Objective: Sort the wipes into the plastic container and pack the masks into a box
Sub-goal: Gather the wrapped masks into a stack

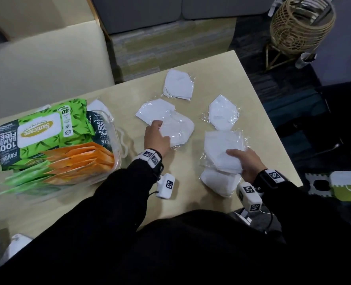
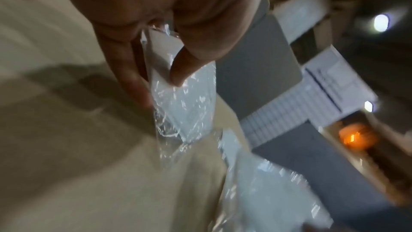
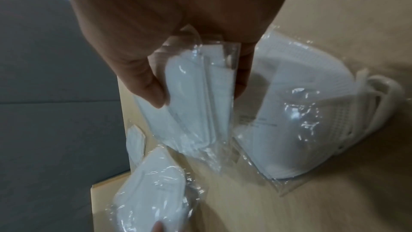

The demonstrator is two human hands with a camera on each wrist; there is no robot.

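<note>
Several white masks in clear wrappers lie on the beige table [image 1: 222, 64]. My left hand [image 1: 157, 136] pinches a wrapped mask [image 1: 178, 128] at the table's middle; the left wrist view shows thumb and fingers [image 2: 178, 70] closed on its wrapper [image 2: 185, 105]. My right hand [image 1: 245, 161] grips a stack of wrapped masks [image 1: 222, 149] near the front right, seen between thumb and fingers [image 3: 151, 84] as the stack [image 3: 191, 98]. Green and orange wipe packs [image 1: 39, 128] fill a clear plastic container [image 1: 115, 140] at the left. No box is identifiable.
More wrapped masks lie farther back [image 1: 178, 84] and at the right [image 1: 223, 113], another under my right hand [image 1: 220, 182]. A cream chair [image 1: 47, 64] stands behind the table, a wicker stand [image 1: 300, 25] at the back right. The table's right edge is near my right hand.
</note>
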